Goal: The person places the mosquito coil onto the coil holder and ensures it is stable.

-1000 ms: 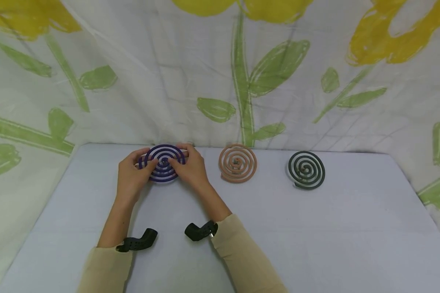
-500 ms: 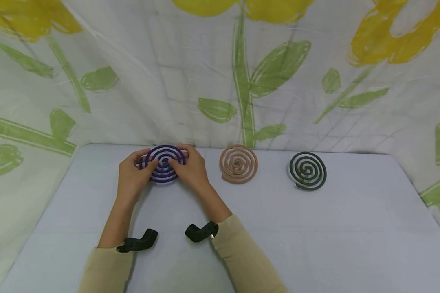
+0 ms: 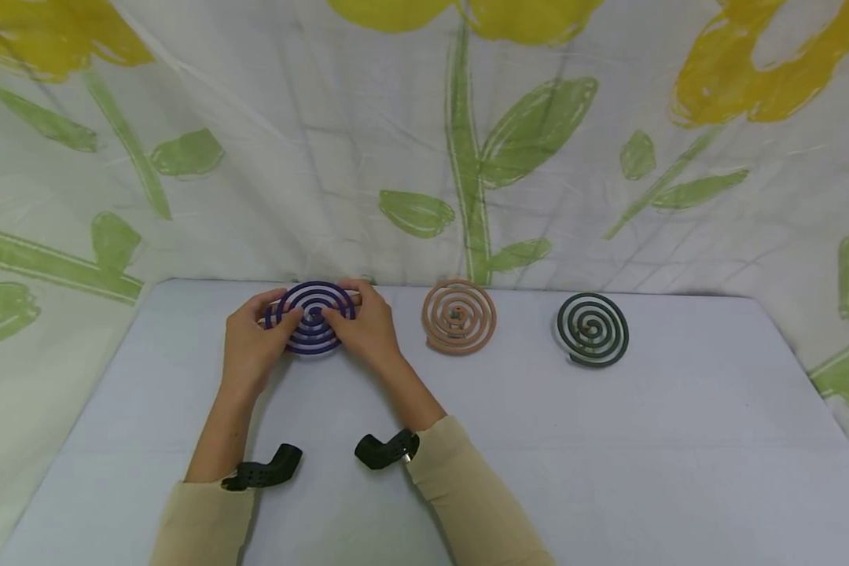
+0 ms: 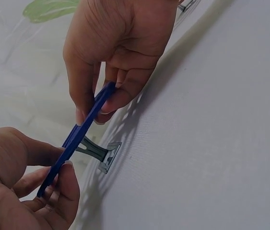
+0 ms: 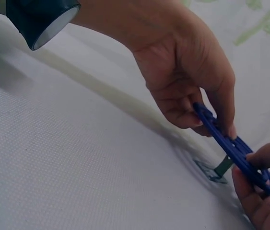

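Observation:
A blue-purple mosquito coil [image 3: 314,350] is held between both hands near the table's back edge. My left hand [image 3: 250,346] pinches its left side, the thumb on the front and fingers behind. From the right, my right hand [image 3: 371,324] grips it the same way, both thumbs close to the centre. In the left wrist view the coil [image 4: 70,149] appears edge-on and tilted, with a small metal stand [image 4: 96,151] behind it, its foot on the table. The right wrist view shows that stand [image 5: 222,167] reaching up to the coil's middle.
To the right, an orange-brown mosquito coil [image 3: 493,316] and a dark green one [image 3: 601,365] stand in a row along the back of the white table [image 3: 608,456]. A curtain [image 3: 276,157] with painted flowers hangs right behind the table. Black wrist cameras [image 3: 265,469] jut inward from both wrists.

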Demonstrator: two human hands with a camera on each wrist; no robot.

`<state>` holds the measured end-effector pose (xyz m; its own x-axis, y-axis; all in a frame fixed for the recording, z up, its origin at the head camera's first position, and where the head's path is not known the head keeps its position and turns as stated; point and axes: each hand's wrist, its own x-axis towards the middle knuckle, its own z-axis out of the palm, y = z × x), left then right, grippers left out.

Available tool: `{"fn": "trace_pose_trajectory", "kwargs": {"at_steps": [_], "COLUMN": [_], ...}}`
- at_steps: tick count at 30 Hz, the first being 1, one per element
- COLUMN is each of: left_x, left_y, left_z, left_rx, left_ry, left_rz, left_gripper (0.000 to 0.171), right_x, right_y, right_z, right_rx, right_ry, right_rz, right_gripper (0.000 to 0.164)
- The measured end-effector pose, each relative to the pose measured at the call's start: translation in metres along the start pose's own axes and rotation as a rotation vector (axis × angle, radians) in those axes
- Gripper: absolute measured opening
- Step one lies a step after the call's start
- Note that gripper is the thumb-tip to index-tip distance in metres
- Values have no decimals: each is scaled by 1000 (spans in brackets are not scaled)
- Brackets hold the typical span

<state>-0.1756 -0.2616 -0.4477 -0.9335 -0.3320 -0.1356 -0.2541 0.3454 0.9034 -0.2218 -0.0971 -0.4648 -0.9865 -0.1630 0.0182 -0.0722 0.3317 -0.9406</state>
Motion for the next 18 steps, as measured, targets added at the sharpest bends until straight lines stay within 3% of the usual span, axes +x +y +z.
{"fn": "trace_pose_trajectory", "kwargs": {"at_steps": [18], "left_x": [1], "left_y": [0], "left_z": [0], "left_rx": [39], "left_ry": [-10], "left_rz": [5], "left_gripper": [55], "right_x": [0], "right_y": [2], "right_z": [-1], "right_rx": [-14], "right_ry": [-2], "right_rz": [-2], "right_gripper": [47]}}
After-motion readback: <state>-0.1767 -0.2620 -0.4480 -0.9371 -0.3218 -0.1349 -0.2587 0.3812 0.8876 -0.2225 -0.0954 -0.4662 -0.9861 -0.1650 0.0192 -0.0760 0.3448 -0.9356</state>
